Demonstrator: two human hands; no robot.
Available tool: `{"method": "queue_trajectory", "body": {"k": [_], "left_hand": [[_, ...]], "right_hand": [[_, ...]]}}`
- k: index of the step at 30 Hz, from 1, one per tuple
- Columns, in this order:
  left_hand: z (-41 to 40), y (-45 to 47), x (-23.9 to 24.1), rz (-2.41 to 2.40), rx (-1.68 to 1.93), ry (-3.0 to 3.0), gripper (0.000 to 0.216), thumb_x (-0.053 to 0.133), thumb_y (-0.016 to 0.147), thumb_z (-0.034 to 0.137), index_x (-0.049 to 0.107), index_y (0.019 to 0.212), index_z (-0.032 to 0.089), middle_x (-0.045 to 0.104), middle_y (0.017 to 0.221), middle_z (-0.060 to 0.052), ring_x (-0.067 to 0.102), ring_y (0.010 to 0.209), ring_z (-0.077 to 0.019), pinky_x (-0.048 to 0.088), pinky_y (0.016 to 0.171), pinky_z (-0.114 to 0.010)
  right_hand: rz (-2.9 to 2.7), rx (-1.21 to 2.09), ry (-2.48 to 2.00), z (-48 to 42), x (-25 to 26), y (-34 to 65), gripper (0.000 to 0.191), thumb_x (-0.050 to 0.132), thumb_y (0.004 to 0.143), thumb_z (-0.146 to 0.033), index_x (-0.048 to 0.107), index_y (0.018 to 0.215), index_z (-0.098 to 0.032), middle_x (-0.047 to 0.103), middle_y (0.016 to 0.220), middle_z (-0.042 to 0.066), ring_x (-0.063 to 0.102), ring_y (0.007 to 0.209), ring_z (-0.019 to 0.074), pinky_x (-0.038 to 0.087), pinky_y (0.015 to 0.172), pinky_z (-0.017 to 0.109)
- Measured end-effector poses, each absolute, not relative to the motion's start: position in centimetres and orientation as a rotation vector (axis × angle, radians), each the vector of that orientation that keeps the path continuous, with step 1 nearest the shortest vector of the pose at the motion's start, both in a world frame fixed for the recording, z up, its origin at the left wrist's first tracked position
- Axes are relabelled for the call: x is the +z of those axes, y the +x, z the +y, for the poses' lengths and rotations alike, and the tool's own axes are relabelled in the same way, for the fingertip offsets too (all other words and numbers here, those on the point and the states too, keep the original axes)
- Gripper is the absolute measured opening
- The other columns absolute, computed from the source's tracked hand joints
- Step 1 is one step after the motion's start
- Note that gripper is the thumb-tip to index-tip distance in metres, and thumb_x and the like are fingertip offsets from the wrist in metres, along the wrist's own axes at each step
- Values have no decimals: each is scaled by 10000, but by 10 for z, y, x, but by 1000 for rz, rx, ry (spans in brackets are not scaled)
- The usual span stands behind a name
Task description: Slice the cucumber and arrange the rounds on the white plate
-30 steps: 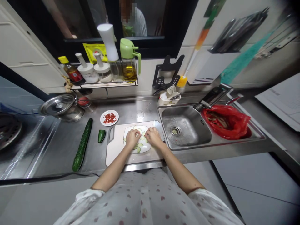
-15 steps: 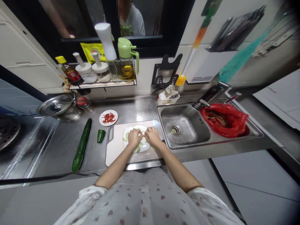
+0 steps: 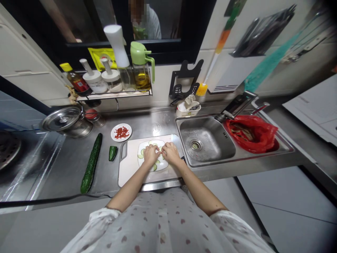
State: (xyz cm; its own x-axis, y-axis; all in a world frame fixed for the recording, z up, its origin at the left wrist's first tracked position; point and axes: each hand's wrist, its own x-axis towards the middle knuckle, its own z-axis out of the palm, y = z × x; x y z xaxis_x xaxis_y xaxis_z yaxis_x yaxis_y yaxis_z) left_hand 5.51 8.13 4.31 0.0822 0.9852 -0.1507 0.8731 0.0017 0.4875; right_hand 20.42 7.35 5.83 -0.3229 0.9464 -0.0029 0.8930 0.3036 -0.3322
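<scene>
Over a white plate (image 3: 161, 169), my left hand (image 3: 151, 154) and my right hand (image 3: 170, 153) come together, fingers bent and thumbs nearly meeting. Both look closed in a pinch; whatever is between the fingertips is too small to make out. Around the plate's edge lie several pale green cucumber slices (image 3: 154, 167), some hidden under the hands. The plate rests on a light cutting board (image 3: 129, 175) with a grey handle. At the board's right side lies a knife (image 3: 183, 161), mostly covered by my right hand and forearm.
Left of the board are a short cucumber piece (image 3: 113, 153), a whole cucumber (image 3: 91, 163) and a small dish (image 3: 129, 130) of chopped red pieces. To the right is a sink (image 3: 207, 140), with a red plastic bag (image 3: 263, 137) beyond. Seasoning bottles stand on a rack (image 3: 118, 95) behind.
The view has shifted very slightly. Both hands keep almost the same pinched pose over the plate, with only small finger movement.
</scene>
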Motion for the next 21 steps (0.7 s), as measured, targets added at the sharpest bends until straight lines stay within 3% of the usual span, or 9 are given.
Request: {"method": "queue_trajectory", "body": {"k": [21], "left_hand": [[79,57,49,1867,284,1910,149,617,796,373,655,868,249,613,989,-46,528,989,-234,350,859,-348]], "right_hand": [[-2333,448,-1709,73,55,205,131,522,880,-227,649,866,-199,560,1007,81,414,972,223,337,818,324]]}}
